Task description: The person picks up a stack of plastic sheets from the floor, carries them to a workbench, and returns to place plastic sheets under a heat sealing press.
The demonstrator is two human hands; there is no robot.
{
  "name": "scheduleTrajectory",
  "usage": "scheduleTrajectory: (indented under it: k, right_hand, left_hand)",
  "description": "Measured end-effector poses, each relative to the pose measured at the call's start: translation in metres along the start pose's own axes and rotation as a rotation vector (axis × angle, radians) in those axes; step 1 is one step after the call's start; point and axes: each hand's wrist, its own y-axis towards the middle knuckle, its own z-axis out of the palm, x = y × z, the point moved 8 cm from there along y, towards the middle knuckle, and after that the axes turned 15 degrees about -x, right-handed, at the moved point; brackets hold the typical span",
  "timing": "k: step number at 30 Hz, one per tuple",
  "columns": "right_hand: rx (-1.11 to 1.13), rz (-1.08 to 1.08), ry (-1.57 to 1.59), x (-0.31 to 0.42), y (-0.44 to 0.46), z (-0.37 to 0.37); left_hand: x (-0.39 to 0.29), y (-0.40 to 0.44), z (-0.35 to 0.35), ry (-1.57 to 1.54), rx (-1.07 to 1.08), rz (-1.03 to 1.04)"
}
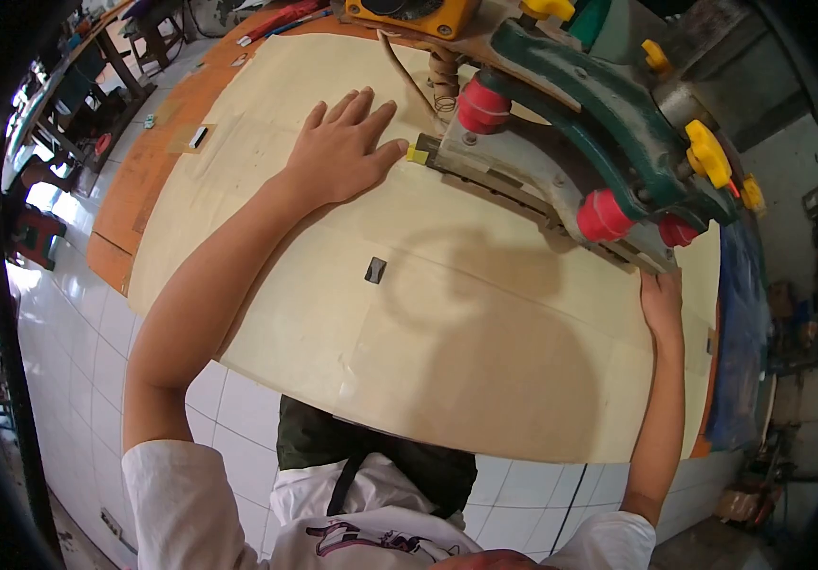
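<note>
My left hand (349, 147) lies flat on a large cream sheet (333, 313), its fingers spread. The thumb tip is close to a small yellow tab (416, 154) at the left end of a long metal bar (513, 198). This bar is the lower edge of a green machine (580, 95) with red knobs (605, 215), standing over the sheet. At the bar's right end is my right hand (661, 294); its fingertips are hidden by the bar, so its grip is unclear. A small dark piece (375, 270) rests on the sheet between my arms.
An orange-brown tabletop (124, 223) shows beyond the sheet's left edge. Another small dark piece (198, 137) lies at the left. Yellow knobs (708, 155) stick out from the machine, and a yellow unit (409, 14) stands behind. Blue plastic (743, 332) hangs at the right edge.
</note>
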Motion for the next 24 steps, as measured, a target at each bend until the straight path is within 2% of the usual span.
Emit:
scheduleTrajectory:
  k: [6,13,21,24]
  right_hand:
    - [0.027,-0.058,0.105,0.034,0.003,-0.014]
    - [-0.031,-0.092,0.010,0.012,0.002,-0.005]
    - [0.067,0.059,-0.006,0.007,0.001,-0.002]
    - [0.071,0.038,-0.014,0.004,-0.001,0.000]
  left_hand:
    - [-0.001,0.001,-0.003,0.014,0.017,-0.014]
    - [0.000,0.001,-0.001,0.017,0.030,-0.008]
    - [0.001,0.000,0.002,0.034,-0.009,0.030]
    - [0.001,-0.001,0.005,0.050,-0.008,0.057]
